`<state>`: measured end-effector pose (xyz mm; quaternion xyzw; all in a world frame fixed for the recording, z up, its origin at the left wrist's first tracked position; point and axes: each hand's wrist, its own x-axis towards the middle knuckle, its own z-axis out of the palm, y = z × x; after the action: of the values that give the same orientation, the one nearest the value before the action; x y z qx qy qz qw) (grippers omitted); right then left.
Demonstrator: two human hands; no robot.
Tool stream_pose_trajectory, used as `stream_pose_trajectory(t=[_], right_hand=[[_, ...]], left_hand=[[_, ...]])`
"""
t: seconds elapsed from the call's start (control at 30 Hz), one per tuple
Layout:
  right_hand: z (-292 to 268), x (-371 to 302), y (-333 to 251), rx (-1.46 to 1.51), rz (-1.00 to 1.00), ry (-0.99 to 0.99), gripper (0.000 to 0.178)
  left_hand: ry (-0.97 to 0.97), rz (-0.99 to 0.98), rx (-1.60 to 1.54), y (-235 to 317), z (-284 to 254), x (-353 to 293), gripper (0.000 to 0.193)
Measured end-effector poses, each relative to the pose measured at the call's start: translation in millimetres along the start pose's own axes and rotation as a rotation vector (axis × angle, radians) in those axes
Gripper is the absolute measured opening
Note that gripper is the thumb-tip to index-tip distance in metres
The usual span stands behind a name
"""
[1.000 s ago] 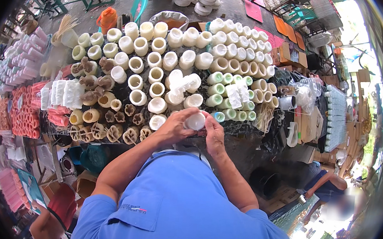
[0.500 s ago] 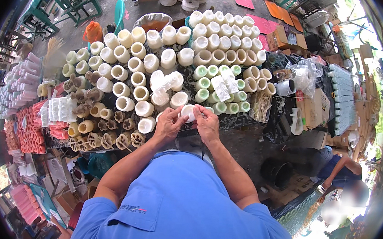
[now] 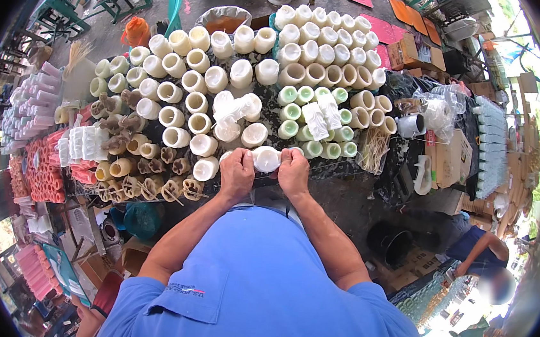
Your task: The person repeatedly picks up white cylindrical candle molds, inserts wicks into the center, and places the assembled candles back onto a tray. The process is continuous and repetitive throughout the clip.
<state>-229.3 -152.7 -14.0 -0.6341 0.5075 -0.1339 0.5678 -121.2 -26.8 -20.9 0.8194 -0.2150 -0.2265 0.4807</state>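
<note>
A white round candle [image 3: 266,160] is held upright at the table's near edge, between my two hands. My left hand [image 3: 237,176] is closed in a fist at its left side, thumb on top. My right hand [image 3: 294,176] is closed in the same way at its right side. A sheen around the candle looks like thin clear film, but I cannot make out its edges. Just beyond my hands stand cream candles [image 3: 255,134] and, farther right, green-topped candles [image 3: 313,149]. White wrapped bundles [image 3: 229,110] lie on the cream ones.
Rows of cream candles [image 3: 309,52] fill the far right of the table. Brown flower-shaped pieces [image 3: 172,189] and pink tubes [image 3: 48,175] stand at left. A bundle of thin sticks [image 3: 371,153] and clear bags [image 3: 441,106] lie at right. Another person [image 3: 478,248] sits at lower right.
My fingertips were pinching the candle's rim; now both hands are closed in fists at its sides, slightly farther apart. The whole view has shifted a little.
</note>
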Motion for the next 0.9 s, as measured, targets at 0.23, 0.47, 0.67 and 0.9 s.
stream_pose_trajectory(t=[0.23,0.47,0.67,0.9], right_hand=[[-1,32,43,0.104,0.236,-0.035,0.037],[5,32,64,-0.451,-0.388,0.049,0.036],[-5,25,34,-0.148,-0.164,-0.084,0.041],[-37,10,-50,0.348,0.182,-0.295,0.038]], left_hand=[[0.008,-0.055,0.11,-47,14,15,0.026],[-0.098,0.135,0.28,-47,16,21,0.027],[-0.106,0.314,-0.053,-13,7,16,0.039],[-0.717,0.315,-0.485,46,-61,23,0.104]])
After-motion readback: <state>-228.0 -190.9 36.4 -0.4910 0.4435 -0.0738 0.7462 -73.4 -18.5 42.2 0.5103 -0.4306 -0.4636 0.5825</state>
